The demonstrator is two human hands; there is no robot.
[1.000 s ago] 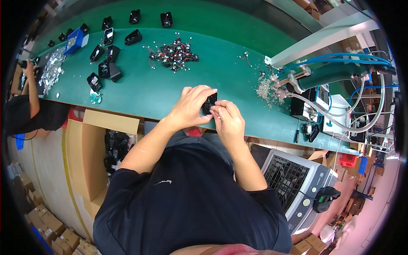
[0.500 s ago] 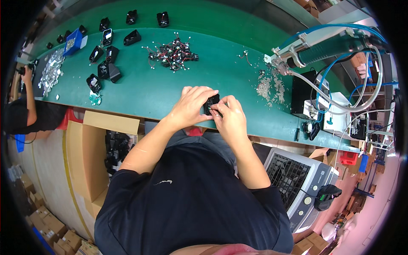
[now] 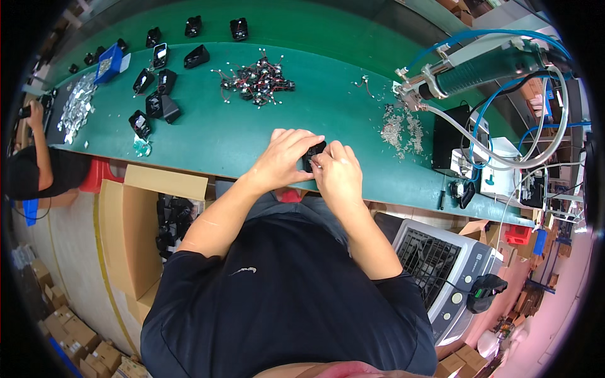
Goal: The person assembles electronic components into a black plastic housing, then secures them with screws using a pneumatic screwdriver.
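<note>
Near the front edge of the green workbench (image 3: 220, 142), a small black plastic housing (image 3: 309, 155) sits between my two hands. My left hand (image 3: 282, 157) is closed around its left side, thumb at the near end and fingers at the far end. At the housing's right side my right hand (image 3: 339, 170) pinches with thumb and fingertips; what lies between those fingertips is too small to make out. Beyond my hands lies a tangled pile of small black parts with red and black wires (image 3: 258, 80). Similar black housings (image 3: 165, 80) stand at the left.
Small pale pieces (image 3: 394, 129) lie scattered on the right, below a hanging pneumatic tool (image 3: 485, 70) with hoses. A blue bin (image 3: 108, 63) and silvery pieces (image 3: 77, 104) are at far left. An open carton (image 3: 135, 239) stands below the bench; another person's arm (image 3: 41, 145) shows beyond.
My right hand has turned slightly, its fingers curling more over the housing's right side. My left hand keeps its hold. The hanging tool has swung a little left; the other person's arm has shifted.
</note>
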